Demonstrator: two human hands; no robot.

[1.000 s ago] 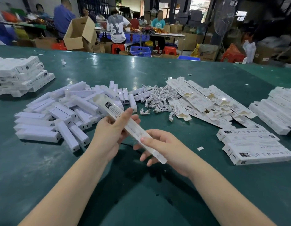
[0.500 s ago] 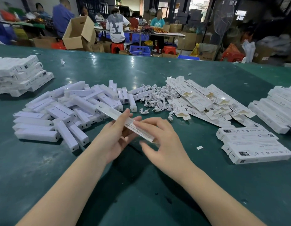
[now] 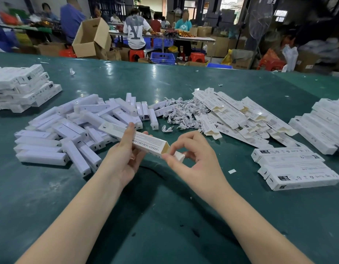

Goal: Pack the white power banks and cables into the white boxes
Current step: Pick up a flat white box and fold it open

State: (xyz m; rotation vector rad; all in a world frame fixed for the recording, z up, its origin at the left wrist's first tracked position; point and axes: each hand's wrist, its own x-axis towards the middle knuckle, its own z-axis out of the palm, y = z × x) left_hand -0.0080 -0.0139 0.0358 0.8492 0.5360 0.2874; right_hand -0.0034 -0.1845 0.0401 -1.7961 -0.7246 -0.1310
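We hold one white box (image 3: 138, 141) above the green worktop (image 3: 164, 216), between both our hands. The left hand (image 3: 123, 159) has its grip closed around the middle of the box, with the thumb on the top face. The right hand (image 3: 195, 161) pinches the small end flap (image 3: 179, 156) at the open end of the box, between thumb and forefinger. The box is long and narrow, white outside with grey printed text on its side, and brownish inside where the end is open. It lies tilted, its far end pointing to the upper left.

To the left we see one loose heap of white power banks (image 3: 69, 134); they are too many and too overlapped to count exactly. Behind our hands lies one tangle of white cables (image 3: 182, 113). To the right of it is one heap of flat boxes (image 3: 241, 117). Near the right hand four closed boxes (image 3: 296, 168) lie side by side. One stack of boxes (image 3: 22, 86) stands at the far left, and one more stack (image 3: 324, 126) at the right edge.
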